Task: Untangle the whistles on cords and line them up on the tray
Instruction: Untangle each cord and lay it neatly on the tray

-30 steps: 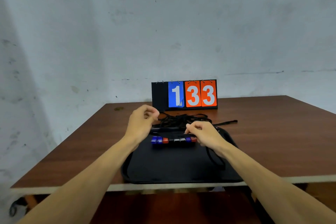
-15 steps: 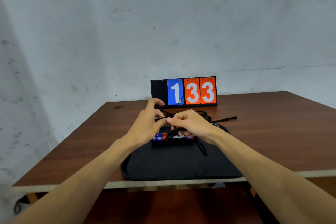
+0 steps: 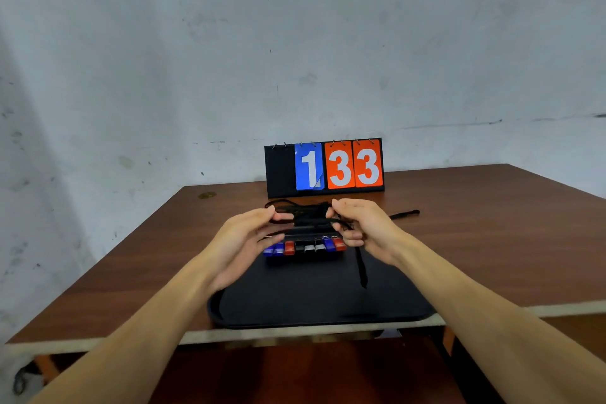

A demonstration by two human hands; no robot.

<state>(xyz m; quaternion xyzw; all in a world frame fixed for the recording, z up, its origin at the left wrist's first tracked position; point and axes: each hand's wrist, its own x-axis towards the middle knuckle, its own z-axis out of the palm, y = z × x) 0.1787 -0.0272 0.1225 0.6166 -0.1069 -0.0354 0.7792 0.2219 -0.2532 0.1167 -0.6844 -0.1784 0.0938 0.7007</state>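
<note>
I see the table (image 3: 492, 239) bearing the tray (image 3: 311, 305). The left hand (image 3: 242, 246) and right hand (image 3: 367, 229) each pinch the cords (image 3: 308, 216) (thumb against forefinger, other fingers curled) above the whistles (image 3: 305, 247), rowed at the tray's far end.

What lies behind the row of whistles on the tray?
Behind the whistles lies a tangle of black cords, pinched by the left hand and the right hand. Farther back stands a scoreboard reading 133. The hands cover parts of the tangle.
</note>
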